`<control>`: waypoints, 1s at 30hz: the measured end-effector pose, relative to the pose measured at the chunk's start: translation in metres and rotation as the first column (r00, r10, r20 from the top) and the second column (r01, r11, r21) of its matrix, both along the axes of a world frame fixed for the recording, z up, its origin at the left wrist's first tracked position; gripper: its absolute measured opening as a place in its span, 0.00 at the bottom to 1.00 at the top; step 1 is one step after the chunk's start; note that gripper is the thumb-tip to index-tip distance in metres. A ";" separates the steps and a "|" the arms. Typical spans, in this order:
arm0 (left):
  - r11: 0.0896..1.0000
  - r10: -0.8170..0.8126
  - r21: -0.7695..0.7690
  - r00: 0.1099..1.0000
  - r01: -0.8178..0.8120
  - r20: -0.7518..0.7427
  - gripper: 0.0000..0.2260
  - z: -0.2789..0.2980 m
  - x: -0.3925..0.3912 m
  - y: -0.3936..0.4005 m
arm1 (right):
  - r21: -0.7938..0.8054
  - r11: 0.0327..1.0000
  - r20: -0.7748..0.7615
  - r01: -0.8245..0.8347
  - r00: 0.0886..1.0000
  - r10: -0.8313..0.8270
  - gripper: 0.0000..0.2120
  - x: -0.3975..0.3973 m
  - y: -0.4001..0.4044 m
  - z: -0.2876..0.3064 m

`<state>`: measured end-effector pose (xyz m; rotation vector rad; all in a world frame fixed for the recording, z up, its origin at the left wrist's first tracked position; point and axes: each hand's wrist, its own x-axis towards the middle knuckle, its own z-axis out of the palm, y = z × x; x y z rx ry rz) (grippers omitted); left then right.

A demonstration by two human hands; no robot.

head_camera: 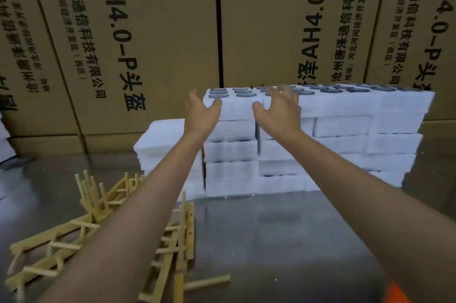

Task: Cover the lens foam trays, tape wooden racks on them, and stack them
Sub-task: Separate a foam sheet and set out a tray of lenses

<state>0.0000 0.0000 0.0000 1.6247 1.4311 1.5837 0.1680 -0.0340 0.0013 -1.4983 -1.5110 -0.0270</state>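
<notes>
A tall stack of white lens foam trays [340, 127] stands on the metal table, and dark round lenses [330, 90] show in the top tray's pockets. My left hand [201, 111] and my right hand [280, 107] are stretched out with spread fingers at the near left end of the top tray. Both hold nothing, and whether they touch the foam is unclear. A lower pile of plain white foam sheets [162, 139] stands to the left of the stack. Several wooden racks [96, 206] lie jumbled on the table under my left forearm.
A wall of large printed cardboard boxes [160, 31] rises right behind the stack. The shiny metal table [283, 228] stretches in front. More white foam [5, 147] shows at the far left edge. An orange object [394, 294] peeks in at the bottom right.
</notes>
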 end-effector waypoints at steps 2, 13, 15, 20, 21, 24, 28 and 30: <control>0.989 -0.053 -0.138 0.998 0.049 -0.023 0.32 0.007 -0.002 0.007 | -0.089 0.992 0.135 0.093 0.988 -0.081 0.22 -0.003 0.013 0.004; 0.967 -0.157 -0.169 0.969 0.190 0.192 0.11 0.009 -0.001 0.005 | -0.270 0.962 -0.148 0.049 0.985 -0.092 0.14 -0.025 0.028 0.020; 0.970 -0.116 -0.181 0.963 0.162 0.243 0.14 0.012 -0.004 0.007 | -0.245 0.969 -0.230 0.011 0.971 -0.069 0.12 -0.027 0.024 0.022; 0.964 -0.058 -0.214 0.908 0.159 0.415 0.15 0.019 -0.009 0.009 | -0.113 0.993 -0.401 -0.046 0.916 -0.003 0.12 -0.031 0.006 0.028; 0.966 -0.048 -0.202 0.880 0.161 0.472 0.13 0.022 -0.009 0.006 | -0.108 0.992 -0.439 -0.064 0.899 0.010 0.12 -0.032 0.002 0.030; 0.971 -0.026 -0.179 0.817 0.157 0.577 0.10 0.029 -0.010 -0.004 | -0.097 0.975 -0.641 -0.202 0.762 0.095 0.08 -0.036 -0.009 0.036; 0.983 -0.024 -0.123 0.757 0.136 0.653 0.12 0.030 -0.016 -0.024 | -0.036 0.922 -0.845 -0.387 0.505 0.179 0.12 -0.031 -0.030 0.045; 0.990 -0.037 -0.078 0.737 0.121 0.675 0.10 0.031 -0.018 -0.042 | 0.001 0.890 -0.874 -0.456 0.432 0.223 0.18 -0.030 -0.042 0.049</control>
